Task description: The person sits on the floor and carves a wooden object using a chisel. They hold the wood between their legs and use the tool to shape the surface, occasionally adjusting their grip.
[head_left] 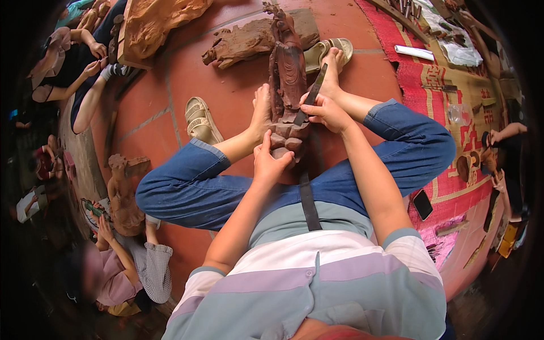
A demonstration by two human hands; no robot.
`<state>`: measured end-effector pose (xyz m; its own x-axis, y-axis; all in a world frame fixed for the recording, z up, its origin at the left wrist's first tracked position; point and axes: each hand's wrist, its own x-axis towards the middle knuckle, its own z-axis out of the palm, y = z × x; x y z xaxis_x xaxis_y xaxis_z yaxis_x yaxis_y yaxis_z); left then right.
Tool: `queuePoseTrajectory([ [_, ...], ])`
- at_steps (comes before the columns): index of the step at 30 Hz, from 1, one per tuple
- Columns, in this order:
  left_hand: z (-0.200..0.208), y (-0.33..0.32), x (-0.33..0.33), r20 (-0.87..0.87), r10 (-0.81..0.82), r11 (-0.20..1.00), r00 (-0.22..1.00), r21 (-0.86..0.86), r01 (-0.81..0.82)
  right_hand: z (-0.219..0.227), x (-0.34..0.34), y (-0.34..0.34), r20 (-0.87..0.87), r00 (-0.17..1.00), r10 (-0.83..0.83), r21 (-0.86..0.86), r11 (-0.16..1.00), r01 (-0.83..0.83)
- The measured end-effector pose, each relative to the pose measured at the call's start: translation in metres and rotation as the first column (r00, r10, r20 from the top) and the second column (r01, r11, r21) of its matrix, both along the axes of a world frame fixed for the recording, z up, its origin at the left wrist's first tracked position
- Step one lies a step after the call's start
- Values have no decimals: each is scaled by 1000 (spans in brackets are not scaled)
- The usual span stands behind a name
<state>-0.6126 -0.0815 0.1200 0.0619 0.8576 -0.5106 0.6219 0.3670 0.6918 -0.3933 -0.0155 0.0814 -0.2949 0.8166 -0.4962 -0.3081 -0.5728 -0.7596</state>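
Observation:
A reddish-brown carved wooden statue (289, 71) of a robed standing figure lies between my bare feet, its head away from me and its lumpy base toward my lap. My left hand (270, 164) grips the near left side of the base, thumb and index finger spread over the carved lumps. In my right hand (327, 111) a dark flat strip (315, 90) is pinched, slanting across the statue's lower right side; it looks like sandpaper, though I cannot be sure. Another dark strip (308, 201) runs from the base across my lap.
Beyond the statue lies a rough wood log (243, 42). Loose sandals (202, 120) rest on the tiled floor. At right, a red patterned mat (416, 73) holds tools and a phone (422, 204). People work on both sides; another wooden carving (124, 198) stands at left.

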Motion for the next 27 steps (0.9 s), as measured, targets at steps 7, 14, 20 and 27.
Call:
queuePoseTrajectory([
  [7,1,-6,2,44,-38,998,998,45,36,-6,1,-1,1,1000,-5,62,998,5],
  [14,4,8,-25,19,-150,986,989,-75,151,-6,6,3,158,986,-53,-30,998,58],
  [20,67,15,37,-111,-484,810,868,320,492,-1,23,12,205,978,-50,-157,984,84],
  [27,63,6,101,174,-508,846,844,283,451,-24,2,9,252,964,86,-94,993,-64],
])
